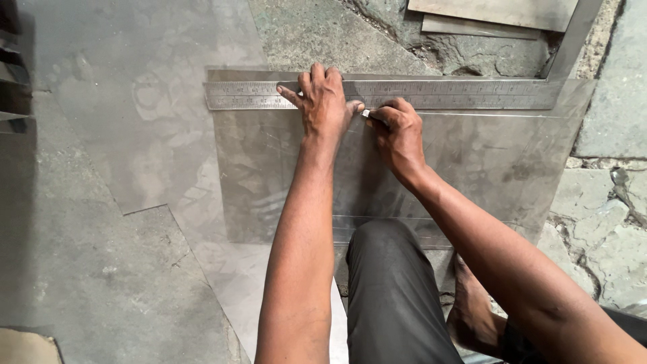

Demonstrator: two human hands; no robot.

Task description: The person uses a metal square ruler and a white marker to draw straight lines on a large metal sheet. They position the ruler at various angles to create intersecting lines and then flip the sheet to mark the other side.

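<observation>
Knee in dark trousers sits closest to the lens, between my two forearms; a bare foot shows just right of it on the floor.

Left hand lies flat, fingers spread, pressing down on the steel ruler. Right hand sits just beside it, fingers curled tight around a small scriber; only the tip shows, touching the ruler's near edge.

Ruler is one arm of a metal square, lying across the far edge of the sheet metal, which rests flat on the stone floor under both hands.

Judgement: sheet looks thin, stiff, slick, probably sharp-edged; best lifted by opposite edges with flat palms. Ruler likely slides without downward pressure.

Hard to tell: scriber's body hidden in fist; sheet's near edge hidden by knee; more plates beyond the hands, cut off by the frame.
</observation>
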